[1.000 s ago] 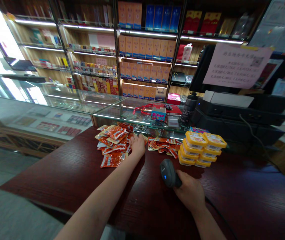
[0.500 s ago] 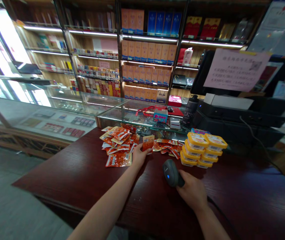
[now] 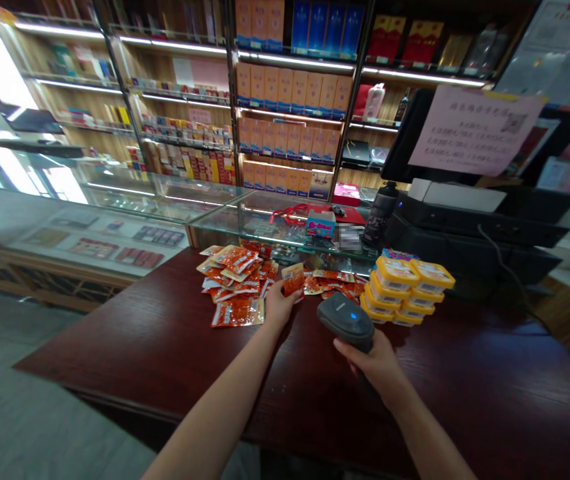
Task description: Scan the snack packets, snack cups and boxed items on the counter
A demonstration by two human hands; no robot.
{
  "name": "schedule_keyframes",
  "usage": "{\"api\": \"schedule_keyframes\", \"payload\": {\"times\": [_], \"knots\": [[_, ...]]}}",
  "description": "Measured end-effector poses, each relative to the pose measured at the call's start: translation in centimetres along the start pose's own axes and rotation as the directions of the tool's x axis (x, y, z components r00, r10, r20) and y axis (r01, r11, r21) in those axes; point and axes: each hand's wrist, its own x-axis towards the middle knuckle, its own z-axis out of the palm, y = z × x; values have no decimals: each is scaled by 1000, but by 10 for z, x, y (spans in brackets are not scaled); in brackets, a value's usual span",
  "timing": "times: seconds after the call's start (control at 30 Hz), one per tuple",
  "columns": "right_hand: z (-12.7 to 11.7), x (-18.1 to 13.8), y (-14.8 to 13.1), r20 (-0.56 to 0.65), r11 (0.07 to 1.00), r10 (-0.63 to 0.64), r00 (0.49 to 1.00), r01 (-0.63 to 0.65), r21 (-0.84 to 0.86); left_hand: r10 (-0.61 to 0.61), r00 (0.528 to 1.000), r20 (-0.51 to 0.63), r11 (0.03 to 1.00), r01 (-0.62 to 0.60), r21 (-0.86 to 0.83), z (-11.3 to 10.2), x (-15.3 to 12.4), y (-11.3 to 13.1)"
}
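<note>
My left hand (image 3: 279,305) is closed on an orange snack packet (image 3: 293,279), held up between the thumb and fingers over the table. In my right hand (image 3: 377,363) is a black barcode scanner (image 3: 345,319) with a small blue light on top; its head points left and away from me, toward the packet. A heap of similar orange packets (image 3: 237,270) lies left of my left hand. More orange packets (image 3: 335,281) lie flat behind the scanner. Yellow-lidded plastic tubs (image 3: 397,280) are stacked in two columns to the right of them.
The dark red wooden table (image 3: 165,347) meets a glass display case (image 3: 219,217). A black bottle (image 3: 381,213) and a small blue-pink box (image 3: 321,225) stand on the glass. At the right are a monitor bearing a pink paper sign (image 3: 477,130) and black machines (image 3: 485,227). Stocked shelves (image 3: 289,107) line the back.
The scanner has swung up and turned, its head now facing left toward the packet. My left hand keeps the packet, slightly tilted, in nearly the same place. The view has shifted a little.
</note>
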Motion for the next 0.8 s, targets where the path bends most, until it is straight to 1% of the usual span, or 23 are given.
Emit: {"api": "schedule_keyframes", "payload": {"times": [0.1,0.3,0.43,0.63,0.8], "knots": [[3,-3,-3,-4,1000,14,1000,-14,18,24,1000,10,999,-25,22,0,0,0],[5,-2,-4,-32,1000,-22,999,21,-22,37,999,19,999,-37,2,1,0,-1],[5,-1,-4,-44,998,-25,999,23,-53,42,999,26,999,-42,13,1,-1,0],[8,-1,-4,-44,1000,-5,999,5,-11,41,999,32,998,-42,44,1,-3,1],[10,1,-1,-53,999,-12,998,10,-33,54,997,59,997,-57,43,0,-3,1]]}}
